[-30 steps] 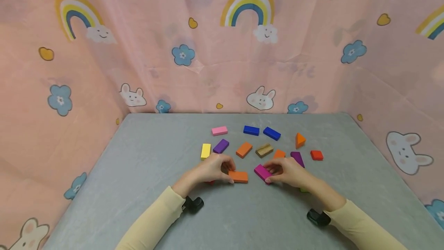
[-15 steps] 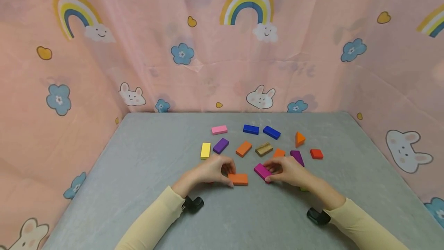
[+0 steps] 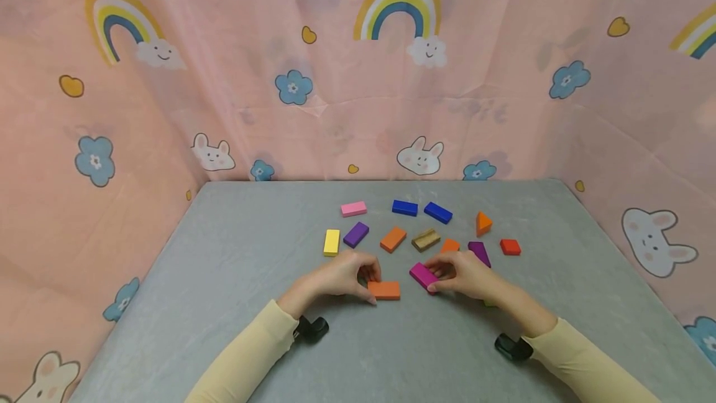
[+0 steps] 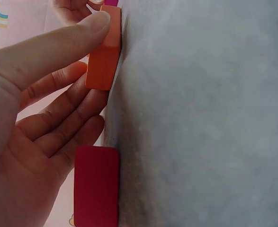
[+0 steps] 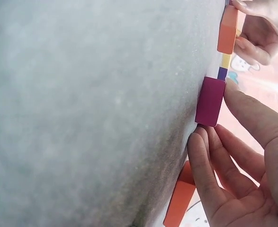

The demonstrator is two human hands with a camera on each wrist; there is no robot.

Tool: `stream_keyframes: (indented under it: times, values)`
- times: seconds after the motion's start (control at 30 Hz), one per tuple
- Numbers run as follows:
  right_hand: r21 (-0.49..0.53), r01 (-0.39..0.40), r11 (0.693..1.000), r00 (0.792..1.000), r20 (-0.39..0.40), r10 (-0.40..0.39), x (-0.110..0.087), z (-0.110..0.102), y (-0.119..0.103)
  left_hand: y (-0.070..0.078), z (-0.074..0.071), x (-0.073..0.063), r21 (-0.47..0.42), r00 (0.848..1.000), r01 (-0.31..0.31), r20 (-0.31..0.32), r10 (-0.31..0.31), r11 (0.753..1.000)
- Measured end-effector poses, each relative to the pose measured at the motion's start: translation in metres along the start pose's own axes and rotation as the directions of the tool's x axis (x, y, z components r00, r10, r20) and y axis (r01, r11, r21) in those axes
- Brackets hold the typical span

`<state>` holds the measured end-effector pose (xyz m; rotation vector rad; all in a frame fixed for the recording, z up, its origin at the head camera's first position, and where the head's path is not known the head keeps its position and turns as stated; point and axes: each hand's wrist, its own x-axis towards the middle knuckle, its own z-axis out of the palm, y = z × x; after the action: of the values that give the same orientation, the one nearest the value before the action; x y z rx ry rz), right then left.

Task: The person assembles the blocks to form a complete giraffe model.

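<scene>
My left hand (image 3: 348, 273) pinches the left end of a flat orange block (image 3: 383, 290), thumb on the near side and fingers behind. To its right, my right hand (image 3: 463, 275) holds a magenta block (image 3: 423, 277) between thumb and fingers, the block set at a slant. A gap of grey tabletop separates the two blocks. Under the left palm, a red block (image 4: 96, 187) shows in the left wrist view. Beside the right fingers lies another orange block (image 5: 180, 196), seen in the right wrist view.
Behind the hands lie a yellow block (image 3: 332, 242), purple block (image 3: 356, 234), orange block (image 3: 393, 239), wood-brown block (image 3: 426, 239), pink block (image 3: 353, 208) and two blue blocks (image 3: 405, 208). Rightward are a purple wedge (image 3: 480, 254), orange triangle (image 3: 483, 223) and red block (image 3: 510, 247).
The orange block in my left hand has shifted slightly toward me, the thumb moving with it. My right hand and the magenta block stay practically still.
</scene>
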<state>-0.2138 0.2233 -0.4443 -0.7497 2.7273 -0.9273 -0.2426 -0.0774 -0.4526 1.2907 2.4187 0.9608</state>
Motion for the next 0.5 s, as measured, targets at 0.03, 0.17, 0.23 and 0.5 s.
stream_keyframes:
  times: [0.03,0.17,0.23,0.5]
  values:
    - [-0.002,-0.001,1.000,1.000,-0.001,0.001,0.0001,-0.0001,0.0002,0.0001,-0.0002,0.0000,0.000,1.000,0.000,0.001,0.000,1.000]
    - [-0.005,-0.005,1.000,1.000,0.000,0.005,0.0003,-0.0004,0.0006,0.0007,-0.0007,0.0002,-0.004,1.000,0.001,0.005,-0.001,1.000]
    - [-0.006,-0.007,1.000,1.000,-0.001,0.007,0.0003,-0.0004,0.0005,0.0010,-0.0010,0.0002,-0.005,1.000,-0.001,0.006,0.001,1.000]
    - [0.003,-0.012,1.000,1.000,0.002,0.012,0.0000,0.0000,0.0006,0.0010,-0.0008,0.0005,-0.003,1.000,-0.005,0.008,0.005,1.000]
